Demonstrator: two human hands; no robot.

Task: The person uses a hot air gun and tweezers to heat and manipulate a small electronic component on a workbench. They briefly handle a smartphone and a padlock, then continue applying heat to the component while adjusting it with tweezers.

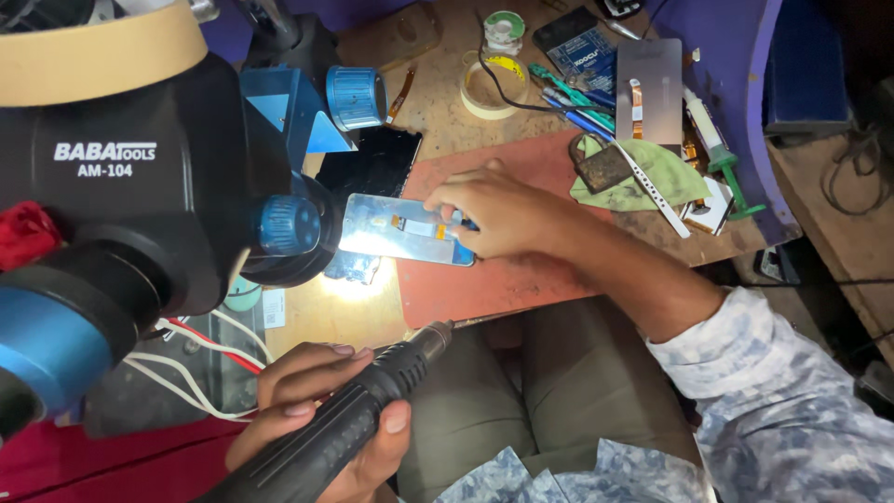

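My left hand grips a black hot-air gun low in front, its metal nozzle pointing up toward the mat's near edge. My right hand rests on a phone screen panel lying back-up on a reddish work mat. Its fingertips press near the panel's orange flex cable, and a small blue tool seems pinched between them. Bright light from the microscope falls on the panel's left end.
A large black and blue microscope fills the left. At the back lie a tape roll, solder spool, tweezers and pens, a grey phone panel, green cloth, syringe. Red and white wires hang left.
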